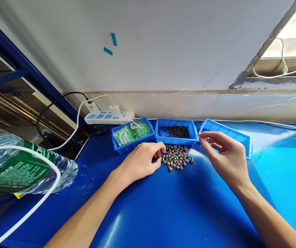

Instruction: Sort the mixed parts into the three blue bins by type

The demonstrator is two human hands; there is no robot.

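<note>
A loose pile of short metal screws with wide heads (177, 156) lies on the blue tabletop. My left hand (144, 160) rests at the pile's left edge, its fingers curled and closed against the outermost screws; whether one is between the fingertips I cannot make out. To the right of the pile, my right hand (225, 151) is raised in front of a blue bin (237, 137). Its thumb and forefinger are pinched together near that bin's left corner; anything in the pinch is too small to name. The hand covers part of the bin.
Behind the pile, a middle blue bin (175, 140) holds black screws (177, 131). A left bin (127, 148) contains green-and-clear packets (132, 132). A power strip (109, 119) lies by the wall. At left are a large water bottle (21, 165) and a white cable (56, 181).
</note>
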